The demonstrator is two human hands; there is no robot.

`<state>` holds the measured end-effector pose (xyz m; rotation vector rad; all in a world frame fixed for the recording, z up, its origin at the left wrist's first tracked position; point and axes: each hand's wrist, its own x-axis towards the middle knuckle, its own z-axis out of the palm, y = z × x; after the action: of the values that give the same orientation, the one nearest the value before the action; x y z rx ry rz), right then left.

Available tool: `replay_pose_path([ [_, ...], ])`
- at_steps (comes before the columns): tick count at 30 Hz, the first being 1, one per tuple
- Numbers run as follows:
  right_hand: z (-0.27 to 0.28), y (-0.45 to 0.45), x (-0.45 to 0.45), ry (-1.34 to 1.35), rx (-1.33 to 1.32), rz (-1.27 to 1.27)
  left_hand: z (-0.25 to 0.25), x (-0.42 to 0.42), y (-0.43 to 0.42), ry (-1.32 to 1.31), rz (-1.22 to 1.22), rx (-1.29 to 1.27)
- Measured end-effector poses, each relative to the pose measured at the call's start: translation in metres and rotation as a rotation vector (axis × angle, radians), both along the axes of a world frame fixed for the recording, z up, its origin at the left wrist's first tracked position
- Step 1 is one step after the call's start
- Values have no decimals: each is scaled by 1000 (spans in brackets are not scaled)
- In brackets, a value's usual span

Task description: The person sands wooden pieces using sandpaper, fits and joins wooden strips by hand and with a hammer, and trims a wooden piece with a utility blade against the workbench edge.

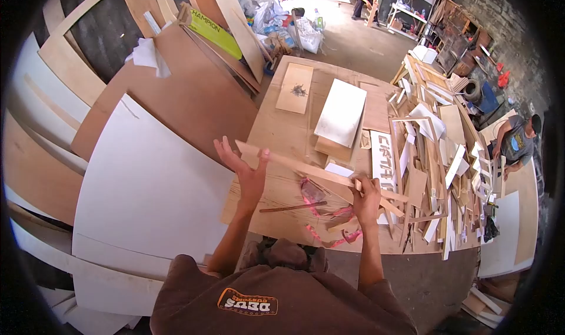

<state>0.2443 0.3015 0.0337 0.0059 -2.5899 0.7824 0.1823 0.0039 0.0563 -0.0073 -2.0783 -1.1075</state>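
Note:
A long, thin wooden strip [306, 167] runs across the front of the workbench, between my two hands. At its left end, my left hand [247, 173] holds the strip, the thumb over it and the other fingers spread past the end. My right hand [366, 201] is closed around the strip toward its right part, fingertips bent over the edge. Below the strip lie a dark narrow stick [292, 207] and tangled pink strap-like pieces [311, 189]. A white-topped board [341, 112] rests on the bench beyond.
A small board [295, 88] carries a pile of dark nails or screws [299, 90]. Wood offcuts [432, 176] heap along the right side of the bench [268, 114]. Large white [141, 188] and brown sheets [176, 94] lean at left. Co-workers are at right [518, 141] and far back [366, 0].

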Motion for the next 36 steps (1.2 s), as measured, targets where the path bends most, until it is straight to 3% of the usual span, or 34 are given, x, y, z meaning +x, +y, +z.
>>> replay_pose_path([
  [1, -2, -4, -2, 10, -3, 5, 3, -2, -3, 34, -25, 159],
  [2, -5, -7, -5, 27, -38, 39, 8, 0, -6, 47, -21, 160],
  [4, -7, -12, -7, 33, -68, 104, 39, 15, -4, -121, -607, 970],
  [8, 1, -50, -12, 155, 5, 186, 39, 17, 14, 9, -736, 876],
  [16, 81, -118, -11, 137, -240, 360, 98, 44, 33, 102, -1214, 1197],
  [17, 86, -120, -11, 132, -267, 373, 97, 43, 29, 108, -1216, 1196],
  [19, 90, -123, -12, 186, -221, 426, 92, 40, 21, 205, -1157, 895],
  [23, 104, -130, -11, 260, -159, 417, 109, 46, 11, 295, -957, 1012],
  [26, 135, -136, 2, 263, -124, 383, 126, 41, -4, 465, -958, 812],
  [28, 138, -135, 5, 231, -147, 392, 132, 43, -7, 173, -765, 472],
  [29, 138, -135, 6, 188, -172, 396, 136, 45, -9, 174, -772, 469],
  [31, 135, -139, 10, 152, -278, 387, 140, 48, -11, -37, -799, 149],
  [36, 117, -141, 11, 191, -561, 382, 120, 54, -15, -102, -832, 81],
])
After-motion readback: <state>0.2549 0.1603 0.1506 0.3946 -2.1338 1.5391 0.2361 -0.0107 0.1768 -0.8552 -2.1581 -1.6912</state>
